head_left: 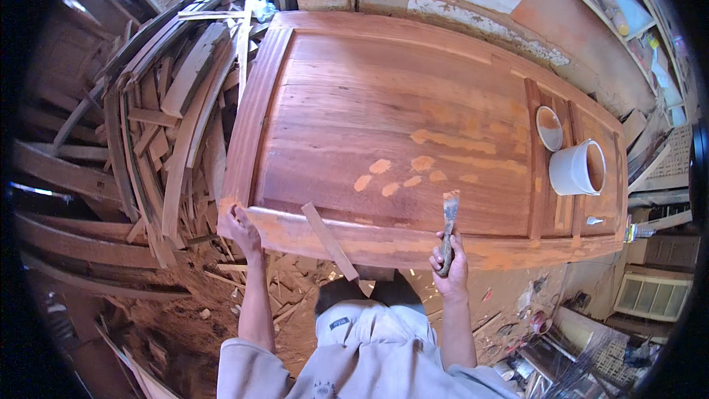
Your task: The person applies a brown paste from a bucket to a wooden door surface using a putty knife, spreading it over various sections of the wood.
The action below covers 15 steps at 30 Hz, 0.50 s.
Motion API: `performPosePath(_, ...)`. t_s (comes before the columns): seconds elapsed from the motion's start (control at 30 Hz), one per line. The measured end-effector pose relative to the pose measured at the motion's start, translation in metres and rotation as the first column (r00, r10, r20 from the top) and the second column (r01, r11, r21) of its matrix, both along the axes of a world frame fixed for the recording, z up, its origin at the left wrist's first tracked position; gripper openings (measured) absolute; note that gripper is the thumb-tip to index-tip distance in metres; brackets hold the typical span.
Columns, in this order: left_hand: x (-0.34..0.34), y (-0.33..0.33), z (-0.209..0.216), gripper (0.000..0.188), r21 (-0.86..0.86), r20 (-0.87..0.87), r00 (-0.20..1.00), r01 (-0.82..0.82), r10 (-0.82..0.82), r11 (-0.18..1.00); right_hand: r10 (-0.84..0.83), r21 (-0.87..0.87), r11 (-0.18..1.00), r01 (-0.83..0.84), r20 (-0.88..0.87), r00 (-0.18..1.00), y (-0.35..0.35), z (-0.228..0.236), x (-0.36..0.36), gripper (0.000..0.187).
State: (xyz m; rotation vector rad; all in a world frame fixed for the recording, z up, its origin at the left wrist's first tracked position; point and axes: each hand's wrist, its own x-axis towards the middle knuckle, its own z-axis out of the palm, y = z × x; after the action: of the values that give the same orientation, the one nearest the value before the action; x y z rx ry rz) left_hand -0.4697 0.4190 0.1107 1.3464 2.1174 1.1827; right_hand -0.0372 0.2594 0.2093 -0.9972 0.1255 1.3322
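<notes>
A reddish-brown wooden door (pixel 340 96) with framed panels lies flat in front of me, with orange filler patches (pixel 422 163) smeared over its middle and near rail. My right hand (pixel 452 266) is wrapped around the handle of a putty knife (pixel 449 222). The knife points away from me, and orange filler clings to its blade tip. At the door's near left corner, my left hand (pixel 244 232) grips the edge with bent fingers. Between my hands, a thin wooden strip (pixel 329 242) lies slanted across the near rail and juts out toward me.
On the door's right part stand a white bucket (pixel 572 170), its lid (pixel 549 128) smeared with filler, and a small white nozzle (pixel 594 220). Scrap boards (pixel 185 96) pile up at left. A shelf (pixel 617 15) holds bottles at far right. Sawdust (pixel 185 295) covers the floor.
</notes>
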Motion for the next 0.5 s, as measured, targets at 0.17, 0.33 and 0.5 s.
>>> performPosePath(0.17,-0.033,0.083,-0.028,0.063,-0.022,-0.306,0.951,0.045,-0.049,0.999,0.26,-0.269,0.952,-0.144,0.47,0.843,0.071,-0.031,-0.015,0.039)
performPosePath(0.33,-0.062,0.108,-0.074,0.067,-0.089,-0.593,0.803,-0.13,0.052,0.988,0.359,-0.362,0.924,-0.122,0.932,-0.048,0.14,-0.076,-0.019,0.044)
performPosePath(0.5,-0.034,0.107,-0.064,0.064,-0.323,-0.629,0.775,-0.329,0.058,0.887,0.53,-0.54,0.841,-0.028,0.834,-0.154,0.185,-0.079,-0.032,0.044)
